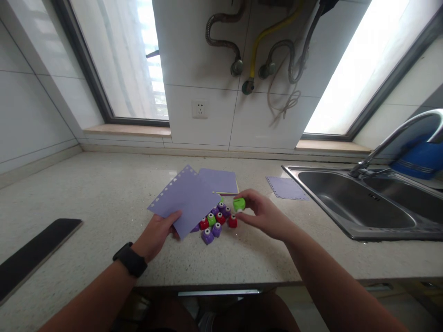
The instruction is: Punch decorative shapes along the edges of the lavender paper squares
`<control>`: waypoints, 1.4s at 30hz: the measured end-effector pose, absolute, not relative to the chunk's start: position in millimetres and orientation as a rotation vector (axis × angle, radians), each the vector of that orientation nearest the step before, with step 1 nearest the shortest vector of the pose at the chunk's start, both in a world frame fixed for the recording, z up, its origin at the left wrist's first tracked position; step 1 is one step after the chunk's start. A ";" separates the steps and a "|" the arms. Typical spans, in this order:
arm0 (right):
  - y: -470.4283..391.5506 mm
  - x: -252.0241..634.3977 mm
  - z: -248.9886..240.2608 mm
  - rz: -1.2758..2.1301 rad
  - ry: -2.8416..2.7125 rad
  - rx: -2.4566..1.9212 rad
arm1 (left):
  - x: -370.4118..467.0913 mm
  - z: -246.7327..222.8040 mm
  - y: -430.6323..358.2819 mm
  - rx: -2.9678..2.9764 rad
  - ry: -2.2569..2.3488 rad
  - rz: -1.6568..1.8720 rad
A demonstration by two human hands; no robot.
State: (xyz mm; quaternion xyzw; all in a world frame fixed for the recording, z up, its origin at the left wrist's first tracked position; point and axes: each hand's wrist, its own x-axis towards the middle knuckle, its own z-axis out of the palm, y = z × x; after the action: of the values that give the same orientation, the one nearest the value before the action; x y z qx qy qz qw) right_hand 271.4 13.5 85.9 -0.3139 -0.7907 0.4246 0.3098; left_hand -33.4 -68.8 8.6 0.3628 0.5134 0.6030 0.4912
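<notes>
- My left hand (157, 233) pinches the purple paper (185, 200) tight
- My right hand (265, 213) squeezes a green punch (239, 204) above the little punches (216, 221) on the counter (104, 193)

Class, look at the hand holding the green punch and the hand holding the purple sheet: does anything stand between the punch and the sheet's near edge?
Nothing visible does. The right hand holds the green punch just right of the purple sheet in the left hand. The cluster of small punches lies lower, on the counter.
</notes>
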 end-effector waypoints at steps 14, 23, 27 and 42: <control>68.6 220.5 40.9 1.750 -1.362 -0.525 | -39.6 7.3 -71.3 1.035 1.390 1.338; 59.7 223.6 38.2 1.879 -1.405 -0.553 | -36.5 18.1 -73.2 1.009 1.505 1.354; 59.4 224.1 35.2 1.905 -1.448 -0.555 | -34.8 20.4 -74.8 1.033 1.549 1.323; 56.1 226.0 41.7 1.867 -1.464 -0.551 | -31.2 28.7 -75.6 1.077 1.727 1.322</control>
State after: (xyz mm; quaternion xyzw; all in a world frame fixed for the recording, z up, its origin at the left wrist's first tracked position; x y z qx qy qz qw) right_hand 226.0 56.1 41.7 -0.2122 -0.5641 0.7191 0.3458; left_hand -31.2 -75.6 28.7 0.4159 0.6665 0.5103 0.3498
